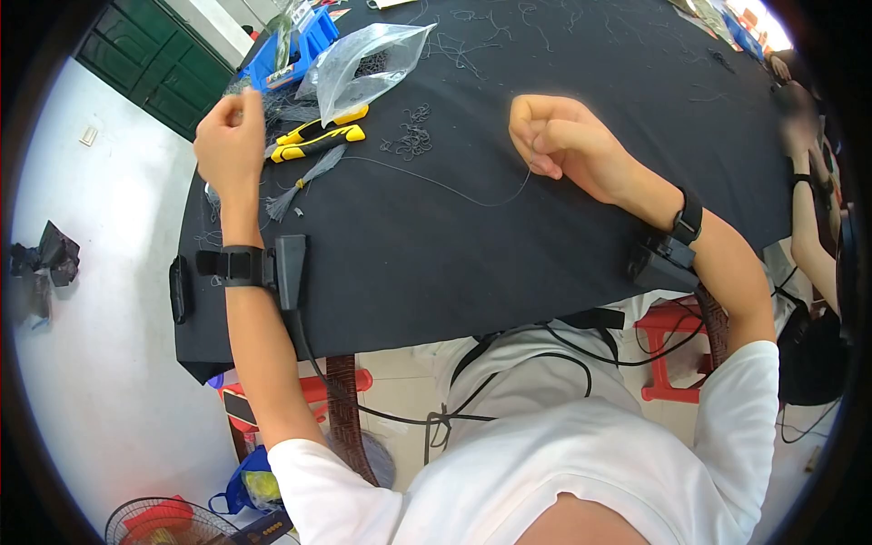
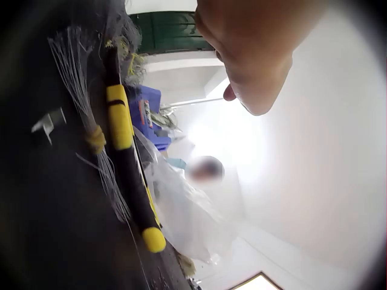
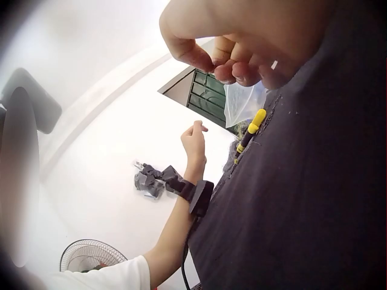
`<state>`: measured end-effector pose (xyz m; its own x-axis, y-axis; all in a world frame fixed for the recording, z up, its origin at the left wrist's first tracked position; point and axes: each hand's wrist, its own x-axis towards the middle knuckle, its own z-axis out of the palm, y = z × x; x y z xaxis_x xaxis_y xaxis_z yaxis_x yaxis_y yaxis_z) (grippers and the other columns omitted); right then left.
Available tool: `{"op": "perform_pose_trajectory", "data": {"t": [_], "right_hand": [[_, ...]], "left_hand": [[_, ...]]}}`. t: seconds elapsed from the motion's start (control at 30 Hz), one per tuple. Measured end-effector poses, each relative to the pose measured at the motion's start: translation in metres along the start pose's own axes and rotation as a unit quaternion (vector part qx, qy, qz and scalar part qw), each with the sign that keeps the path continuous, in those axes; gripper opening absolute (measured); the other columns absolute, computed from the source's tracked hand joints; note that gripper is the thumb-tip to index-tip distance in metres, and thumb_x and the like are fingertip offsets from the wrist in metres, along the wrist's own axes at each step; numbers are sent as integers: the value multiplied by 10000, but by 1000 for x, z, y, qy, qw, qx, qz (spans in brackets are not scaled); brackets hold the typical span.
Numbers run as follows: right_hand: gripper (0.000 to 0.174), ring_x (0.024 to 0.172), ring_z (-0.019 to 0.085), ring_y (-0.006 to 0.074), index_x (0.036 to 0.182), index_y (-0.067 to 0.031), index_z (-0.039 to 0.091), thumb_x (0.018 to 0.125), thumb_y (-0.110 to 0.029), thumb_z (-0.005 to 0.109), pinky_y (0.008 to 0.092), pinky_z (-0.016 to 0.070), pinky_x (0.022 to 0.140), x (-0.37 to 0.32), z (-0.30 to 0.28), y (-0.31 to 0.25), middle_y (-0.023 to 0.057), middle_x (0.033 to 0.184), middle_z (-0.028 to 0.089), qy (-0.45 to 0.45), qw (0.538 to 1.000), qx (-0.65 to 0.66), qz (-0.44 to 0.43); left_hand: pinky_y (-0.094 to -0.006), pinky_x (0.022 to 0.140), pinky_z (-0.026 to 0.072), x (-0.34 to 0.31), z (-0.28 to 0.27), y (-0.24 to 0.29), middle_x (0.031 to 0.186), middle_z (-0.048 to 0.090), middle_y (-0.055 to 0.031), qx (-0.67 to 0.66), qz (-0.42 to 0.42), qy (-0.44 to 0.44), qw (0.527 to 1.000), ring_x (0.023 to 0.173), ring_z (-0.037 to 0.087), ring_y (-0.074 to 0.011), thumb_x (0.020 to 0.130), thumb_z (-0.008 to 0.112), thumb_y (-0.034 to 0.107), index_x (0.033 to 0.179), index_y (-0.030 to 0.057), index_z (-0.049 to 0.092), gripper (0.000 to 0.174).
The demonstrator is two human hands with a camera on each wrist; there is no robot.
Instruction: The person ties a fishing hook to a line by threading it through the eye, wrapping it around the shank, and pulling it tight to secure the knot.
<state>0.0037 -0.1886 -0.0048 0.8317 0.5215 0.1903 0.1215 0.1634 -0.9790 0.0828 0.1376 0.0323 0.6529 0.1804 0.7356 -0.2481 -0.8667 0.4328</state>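
Observation:
My right hand (image 1: 572, 145) is raised over the black cloth, thumb and fingertips pinching the end of a thin grey strand (image 1: 436, 184). The strand sags across the cloth to a bundle of grey strands (image 1: 318, 170) bound with a yellow band. My left hand (image 1: 232, 150) hovers at the left side of the table with its fingers curled, and nothing shows in it. Just right of it lies a tool with yellow and black handles (image 1: 318, 143), its head hidden. In the left wrist view, the bundle (image 2: 107, 175) lies alongside the tool (image 2: 130, 163).
Behind the tool are a clear plastic bag (image 1: 368, 77) and a blue bin (image 1: 313, 41). A small heap of dark loops (image 1: 413, 136) lies right of the handles. Loose strands (image 1: 463, 54) are scattered at the back. Another person's arm (image 1: 804, 191) is at the right.

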Motion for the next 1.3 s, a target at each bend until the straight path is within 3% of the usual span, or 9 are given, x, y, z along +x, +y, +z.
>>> {"op": "perform_pose_trajectory", "data": {"t": [0.03, 0.07, 0.13, 0.33, 0.43, 0.53, 0.93, 1.13, 1.3], "right_hand": [[107, 488, 350, 69, 673, -64, 410, 733, -142, 452, 215, 284, 479, 0, 0, 0, 5, 572, 409, -2, 1000, 3, 2], [108, 488, 356, 70, 674, -63, 414, 734, -141, 456, 217, 284, 480, 0, 0, 0, 5, 574, 413, -3, 1000, 5, 5], [95, 491, 378, 67, 684, -59, 429, 731, -130, 470, 213, 301, 480, 0, 0, 2, 8, 584, 432, -35, 999, 3, 25], [79, 558, 452, 51, 746, -42, 514, 735, -120, 509, 194, 362, 512, -1, -1, 1, 9, 649, 500, -97, 994, -24, 45], [83, 564, 459, 53, 750, -41, 519, 737, -122, 507, 194, 368, 516, -1, -1, 2, 12, 659, 507, -101, 993, -27, 45], [87, 566, 462, 54, 756, -40, 522, 740, -124, 507, 192, 370, 518, 0, -2, 2, 14, 665, 512, -107, 993, -32, 43], [89, 568, 466, 53, 762, -40, 527, 745, -127, 517, 190, 370, 517, 0, -2, 2, 18, 675, 524, -109, 992, -40, 46], [87, 577, 472, 54, 758, -43, 528, 751, -130, 524, 192, 372, 518, -1, -1, 2, 13, 675, 522, -106, 992, -45, 47], [75, 585, 476, 56, 758, -44, 529, 749, -118, 526, 196, 375, 520, 0, -2, 2, 9, 676, 521, -108, 992, -46, 50]], "left_hand": [[-258, 484, 331, -2, 1, 5, 480, 449, -3, -38, 15, -31, 999, 475, 427, -86, 804, 574, 329, 684, 35, 627, 321], [-224, 465, 290, -1, 9, 0, 478, 421, 16, -136, 91, -93, 982, 473, 374, -49, 817, 590, 267, 676, 12, 614, 292], [-218, 455, 281, -21, 7, 33, 485, 407, 35, -172, 132, -198, 956, 476, 354, -37, 812, 611, 241, 664, -3, 603, 285], [-289, 477, 376, -51, 25, 57, 497, 501, -31, -87, 227, -319, 916, 457, 482, -175, 779, 626, 213, 736, 51, 642, 169], [-289, 541, 420, -49, 25, 45, 585, 558, -72, -19, 253, -339, 906, 537, 543, -181, 773, 628, 202, 836, 70, 656, 149], [-308, 566, 430, -47, 21, 46, 626, 572, -77, 17, 201, -374, 905, 587, 567, -187, 763, 623, 187, 869, 85, 651, 150], [-339, 530, 422, -48, 24, 43, 554, 547, -20, -2, 228, -355, 907, 569, 556, -207, 737, 617, 146, 778, 86, 607, 73], [-335, 537, 425, -48, 27, 39, 580, 573, -25, -4, 225, -336, 915, 572, 572, -210, 727, 608, 130, 797, 88, 609, 81], [-290, 555, 424, -44, 11, 47, 610, 553, -49, 19, 198, -364, 910, 576, 557, -156, 757, 598, 147, 873, 95, 633, 131]]}}
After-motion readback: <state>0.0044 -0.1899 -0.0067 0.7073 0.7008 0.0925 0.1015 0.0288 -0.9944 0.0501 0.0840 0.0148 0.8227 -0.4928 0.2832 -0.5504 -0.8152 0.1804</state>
